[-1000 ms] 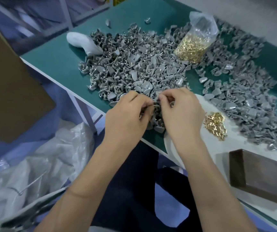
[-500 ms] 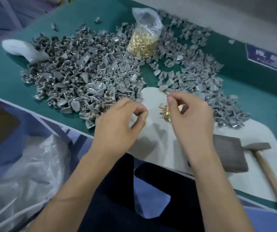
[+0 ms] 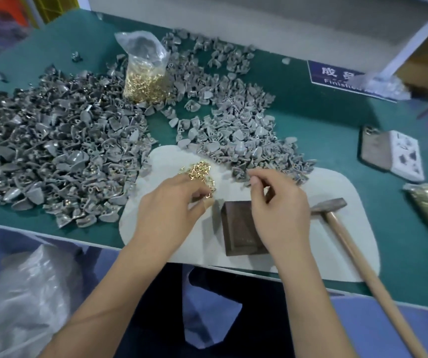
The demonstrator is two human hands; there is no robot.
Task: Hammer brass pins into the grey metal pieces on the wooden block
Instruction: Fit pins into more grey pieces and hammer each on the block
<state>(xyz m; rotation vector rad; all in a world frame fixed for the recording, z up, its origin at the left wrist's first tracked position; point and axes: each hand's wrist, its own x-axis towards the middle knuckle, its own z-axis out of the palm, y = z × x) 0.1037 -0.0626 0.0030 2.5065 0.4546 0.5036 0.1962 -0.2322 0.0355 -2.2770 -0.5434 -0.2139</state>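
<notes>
Pins, grey pieces, block and hammer around the two hands

The loose brass pins [image 3: 199,171] lie in a small heap on the white mat, just beyond the left hand [image 3: 171,210], whose fingertips reach its near edge. The grey metal pieces [image 3: 60,161] form a wide heap to the left of this hand, and a second heap [image 3: 236,130] lies beyond the right hand [image 3: 280,210]. The dark wooden block [image 3: 238,228] lies flat between the hands, partly under the right one. The hammer [image 3: 347,239] lies right of the right hand, wooden handle toward the person.

arms: bare, sleeveless to frame edge | lap: dark garment, possibly trousers
</notes>
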